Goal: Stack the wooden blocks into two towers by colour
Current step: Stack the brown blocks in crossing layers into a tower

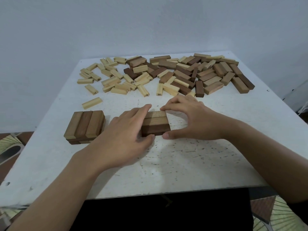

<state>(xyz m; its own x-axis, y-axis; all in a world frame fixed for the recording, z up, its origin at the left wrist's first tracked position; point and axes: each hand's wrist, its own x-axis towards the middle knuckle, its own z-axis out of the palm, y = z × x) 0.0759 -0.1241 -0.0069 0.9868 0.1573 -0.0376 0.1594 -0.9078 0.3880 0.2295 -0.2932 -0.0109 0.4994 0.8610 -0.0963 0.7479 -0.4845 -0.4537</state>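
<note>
We cannot see the left end of the three brown blocks (155, 123), for our left hand (124, 130) covers it. That hand's middle, ring and little fingers are hidden beneath it, and those of our right hand (188, 119) fold out of sight behind the knuckles, so we cannot tell how they lie. Both forearms run off the picture towards 6 o'clock. Among the loose blocks (166, 75), spread over the far half of the white table (183, 165) from 10 to 2 o'clock, many overlap and hide their neighbours. A few pale ones carry printed numbers, most too small to read. The three brown blocks lie flat, side by side and touching, just on the 6 o'clock side of the table's middle, the nearest one darker than the other two. Our left forefinger stretches along their 9 o'clock side to the far corner while the thumb bends in against the near face, so the hand pinches the set front to back. Our right hand mirrors this at 3 o'clock, forefinger tip on the far corner and thumb tip at the near corner, grasping the same set. At 9 o'clock of them, just beside the left hand, stands a two-layer brown stack (85, 125), its top three blocks laid crosswise over those below. A lone pale block (92, 103) lies near it, towards 12 o'clock.
</note>
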